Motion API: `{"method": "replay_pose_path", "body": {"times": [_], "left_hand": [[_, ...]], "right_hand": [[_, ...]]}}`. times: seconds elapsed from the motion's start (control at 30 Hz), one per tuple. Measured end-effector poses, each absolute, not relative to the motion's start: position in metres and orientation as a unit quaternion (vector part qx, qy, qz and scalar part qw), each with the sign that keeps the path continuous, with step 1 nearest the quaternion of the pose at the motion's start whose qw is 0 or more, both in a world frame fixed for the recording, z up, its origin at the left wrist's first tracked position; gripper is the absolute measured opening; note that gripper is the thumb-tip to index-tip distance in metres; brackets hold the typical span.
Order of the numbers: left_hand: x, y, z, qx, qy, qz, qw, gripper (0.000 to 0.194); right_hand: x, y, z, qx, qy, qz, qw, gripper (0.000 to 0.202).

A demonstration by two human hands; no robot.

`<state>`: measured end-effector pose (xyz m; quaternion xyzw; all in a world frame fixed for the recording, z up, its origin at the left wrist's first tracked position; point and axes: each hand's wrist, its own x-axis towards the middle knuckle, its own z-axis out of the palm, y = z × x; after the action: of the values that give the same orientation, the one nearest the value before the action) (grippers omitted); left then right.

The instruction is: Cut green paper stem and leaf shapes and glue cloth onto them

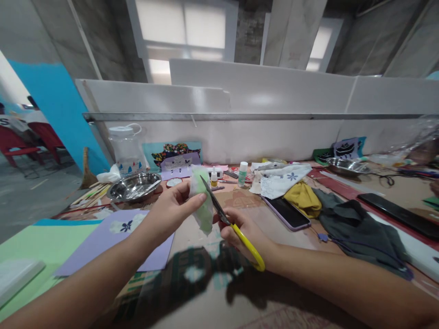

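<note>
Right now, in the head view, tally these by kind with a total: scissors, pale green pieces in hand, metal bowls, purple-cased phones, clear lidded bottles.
Scissors, in the right hand: 1
Pale green piece, in the left hand: 1
Metal bowls (left bowl, right bowl): 2
Purple-cased phone: 1
Clear lidded bottle: 1
Total: 6

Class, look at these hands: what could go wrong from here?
The yellow-handled metal scissors in the right hand have blades close to the thumb of the left hand; a slip might nick it. The pale green and white translucent piece, held up off the table, could shift and be cut unevenly.
</note>
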<state>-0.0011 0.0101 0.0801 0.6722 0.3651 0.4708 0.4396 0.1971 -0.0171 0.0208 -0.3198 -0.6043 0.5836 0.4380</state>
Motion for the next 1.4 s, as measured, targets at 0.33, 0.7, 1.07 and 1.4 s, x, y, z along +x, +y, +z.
{"method": "replay_pose_path", "body": {"times": [0.33,0.7,1.07,1.4], "left_hand": [[-0.0039,0.0101,0.0851,0.658,0.368,0.49,0.438,0.026],[-0.0027,0.0091,0.0874,0.664,0.354,0.475,0.457,0.028],[-0.0022,0.0086,0.0864,0.681,0.351,0.47,0.439,0.025],[0.0006,0.0062,0.0872,0.677,0.36,0.475,0.431,0.024]], "right_hand": [[0.1991,-0.0203,0.0204,-0.289,-0.65,0.548,0.441,0.062],[0.1998,-0.0195,0.0273,-0.264,-0.673,0.543,0.427,0.061],[0.2002,-0.0188,0.0278,-0.275,-0.666,0.543,0.431,0.063],[0.199,-0.0182,0.0255,-0.313,-0.645,0.554,0.424,0.072]]}}
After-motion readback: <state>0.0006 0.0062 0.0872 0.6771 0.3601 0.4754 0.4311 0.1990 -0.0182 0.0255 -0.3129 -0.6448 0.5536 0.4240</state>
